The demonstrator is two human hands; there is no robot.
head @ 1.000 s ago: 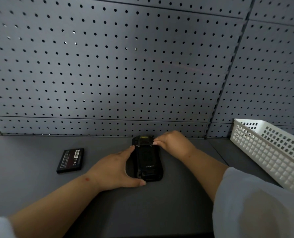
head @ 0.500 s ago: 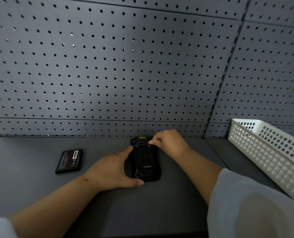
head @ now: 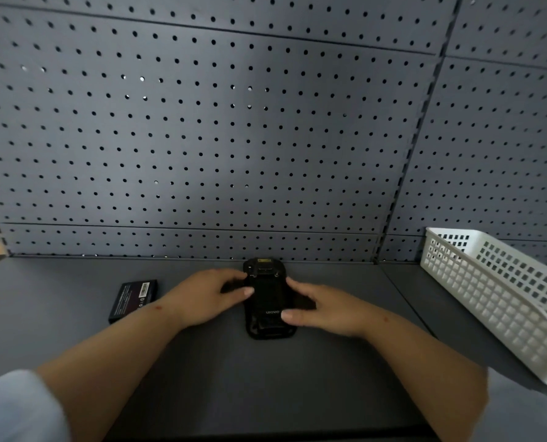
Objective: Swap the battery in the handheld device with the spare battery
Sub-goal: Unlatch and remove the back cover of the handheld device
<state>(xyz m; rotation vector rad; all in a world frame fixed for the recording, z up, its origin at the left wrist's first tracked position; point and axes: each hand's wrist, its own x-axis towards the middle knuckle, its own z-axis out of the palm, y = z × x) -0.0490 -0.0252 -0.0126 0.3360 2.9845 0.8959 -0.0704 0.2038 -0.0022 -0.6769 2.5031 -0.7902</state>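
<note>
Head view: black handheld device [head: 267,301] flat on the dark grey shelf [head: 265,378], back side up, top end close to the foot of the pegboard wall [head: 233,138]. Left hand [head: 206,298] against the device's left edge, fingers curled onto it, thumb tip on the back. Right hand [head: 324,309] against the right edge, thumb laid across the lower back near the printed logo, fingers along the side; both gripping the device between them. Spare battery [head: 134,300] flat on the shelf well to the left, apart from the left wrist, bare shelf beyond it. White slotted basket [head: 501,301] far right, angled, well clear of the right forearm. Wide bare stretch of shelf in front of the device, between the forearms.
</note>
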